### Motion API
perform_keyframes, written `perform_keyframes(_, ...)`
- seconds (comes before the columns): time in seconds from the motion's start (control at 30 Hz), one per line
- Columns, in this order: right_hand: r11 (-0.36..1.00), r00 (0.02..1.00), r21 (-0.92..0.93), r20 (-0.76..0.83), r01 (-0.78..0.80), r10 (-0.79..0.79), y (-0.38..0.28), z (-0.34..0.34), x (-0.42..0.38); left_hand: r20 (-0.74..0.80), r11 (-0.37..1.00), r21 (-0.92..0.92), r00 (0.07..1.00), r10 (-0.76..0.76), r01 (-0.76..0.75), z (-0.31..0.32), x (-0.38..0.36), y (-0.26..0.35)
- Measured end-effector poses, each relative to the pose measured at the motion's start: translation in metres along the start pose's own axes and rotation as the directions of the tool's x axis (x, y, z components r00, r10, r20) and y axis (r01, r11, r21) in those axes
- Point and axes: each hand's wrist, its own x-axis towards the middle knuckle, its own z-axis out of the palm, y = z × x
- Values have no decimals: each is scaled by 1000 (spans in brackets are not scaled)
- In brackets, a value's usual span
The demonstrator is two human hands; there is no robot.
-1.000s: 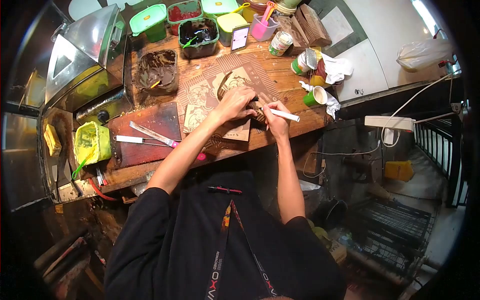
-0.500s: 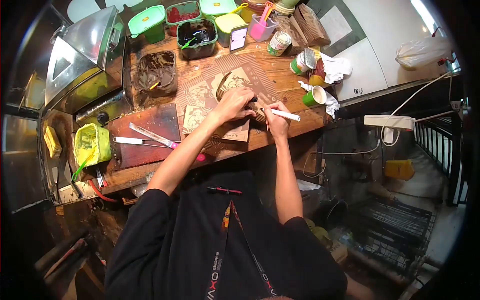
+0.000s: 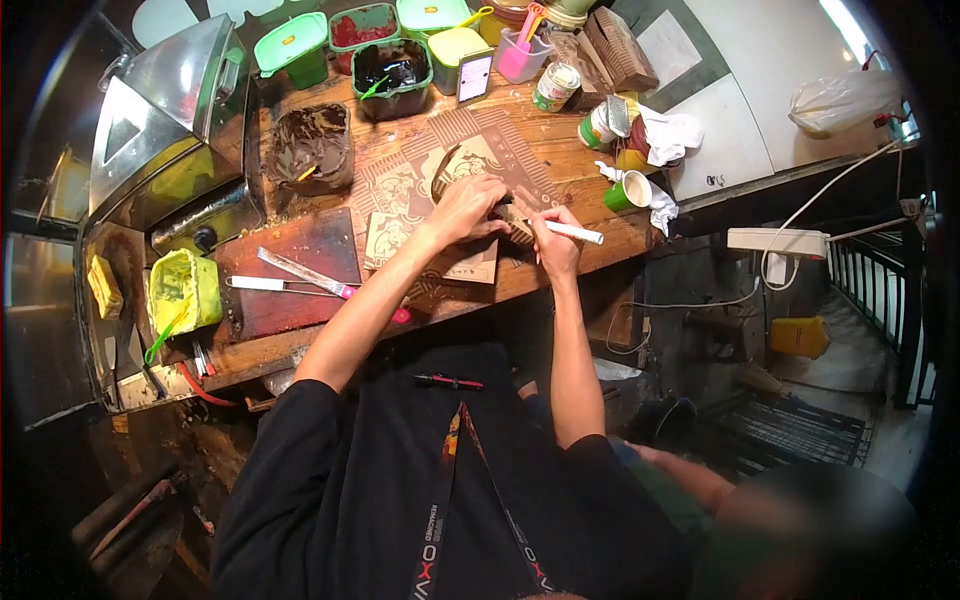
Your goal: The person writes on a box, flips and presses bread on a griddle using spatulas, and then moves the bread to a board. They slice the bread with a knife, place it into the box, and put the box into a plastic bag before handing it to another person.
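Observation:
Printed brown cardboard boxes [image 3: 472, 266] lie folded on the wooden table in front of me. My left hand [image 3: 468, 210] reaches over them, fingers closed on a raised cardboard flap, with a small dark thing by the fingertips that I cannot make out. In my right hand [image 3: 556, 245] is a white marker pen [image 3: 576, 232], held in a writing grip. Its tip end points left toward the cardboard flap, and my fingers hide the exact contact. A dark curved strip of the cardboard [image 3: 440, 172] stands up behind my left hand.
A knife [image 3: 300, 270] and a white-handled tool [image 3: 257, 283] lie on a dark red board [image 3: 300, 230]. Sauce tubs [image 3: 312, 150], a phone [image 3: 475, 77] and cans [image 3: 556, 88] line the back. Another person [image 3: 800, 530] is at lower right, blurred.
Another person has come into view at the lower right, behind my right arm. My hands, the marker pen and the cardboard have barely moved.

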Motion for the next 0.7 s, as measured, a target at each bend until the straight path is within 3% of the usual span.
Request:
perform_keyframes(0.17, 997, 998, -30, -9, 64, -64, 9, -2, 2, -2, 1000, 16, 1000, 18, -18, 0, 1, -1)
perform_keyframes(0.6, 998, 997, 50, -69, 29, -25, 3, -2, 0, 4, 1000, 11, 1000, 14, -14, 0, 0, -2)
perform_keyframes(0.7, 998, 998, 62, -64, 25, -21, 1, -2, -1, 138, 996, 45, 987, -85, 79, -3, 0, -1)
